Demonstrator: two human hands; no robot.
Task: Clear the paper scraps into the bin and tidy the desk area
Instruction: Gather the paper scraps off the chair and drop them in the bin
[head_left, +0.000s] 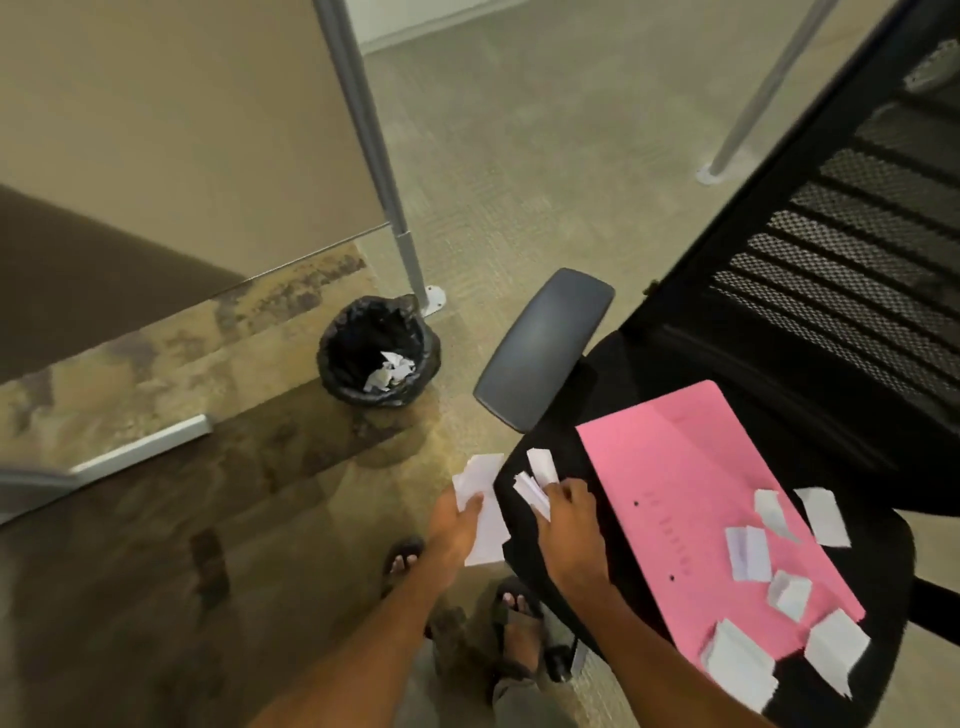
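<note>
Far left: desk (130, 156), beige top seen from above, grey metal leg running down to a foot plate on the floor.

Left of centre, on the floor just beside that foot plate: bin (378, 351), round, lined with a black bag, crumpled white paper lying in its bottom.

Lower centre: left hand (457, 519), grip closed on white paper pieces (485, 512), thumb pressed on top, sheets fanned out past the fingers, held over the floor at the chair's front-left edge.

Just right of it: right hand (569, 512), grip closed on a small bundle of scraps (535, 483), white ends sticking out toward the bin side, held over the seat edge.

Below the hands: two sandalled feet (511, 613) on the carpet.

Right: black office chair (779, 364), mesh back, grey armrest pointing toward the bin. On its seat: pink folder (691, 467), flat, two punched holes visible.

Far right, on the folder and spilling over its near corner: loose paper scraps (748, 553), several white pieces, scattered, some overlapping, blurred at the edges.
</note>
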